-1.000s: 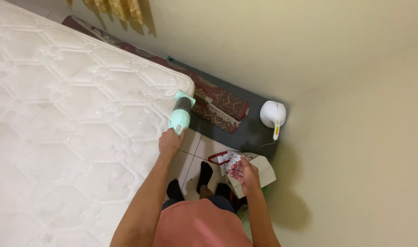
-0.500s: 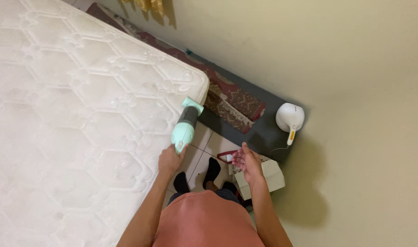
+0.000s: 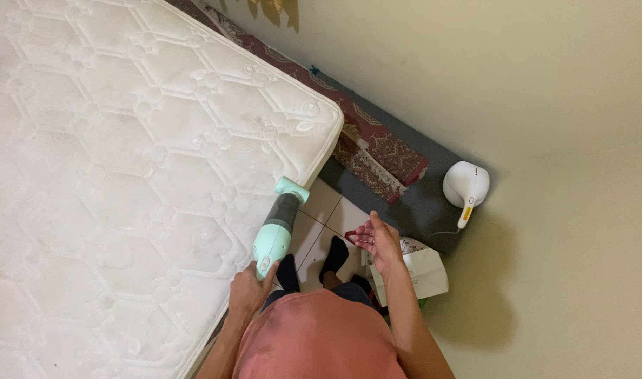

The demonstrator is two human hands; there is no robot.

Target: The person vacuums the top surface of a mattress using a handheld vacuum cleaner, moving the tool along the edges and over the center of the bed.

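Bottom centre: the person's salmon shirt (image 3: 314, 337), dark socks (image 3: 333, 256) on the tiled floor (image 3: 319, 210) just above it. Left hand (image 3: 249, 289), lower centre, is clenched round the handle of a mint-green handheld vacuum (image 3: 279, 224); its nozzle points up-right, touching the mattress (image 3: 124, 175) edge near the corner. Since a second ago the vacuum has slid back from the mattress corner down along the side edge, the hand pulling toward the body, so the pass along that edge looks to be running toward the person. Right hand (image 3: 378, 242), centre-right, is loose, palm up, fingers spread, holding nothing, over a white paper bag (image 3: 419, 270). Further, right of centre: a white appliance (image 3: 465, 188) with a yellow handle on a grey mat (image 3: 419, 203), a patterned rug (image 3: 380, 151) beside it, and the cream wall (image 3: 545, 105) behind.
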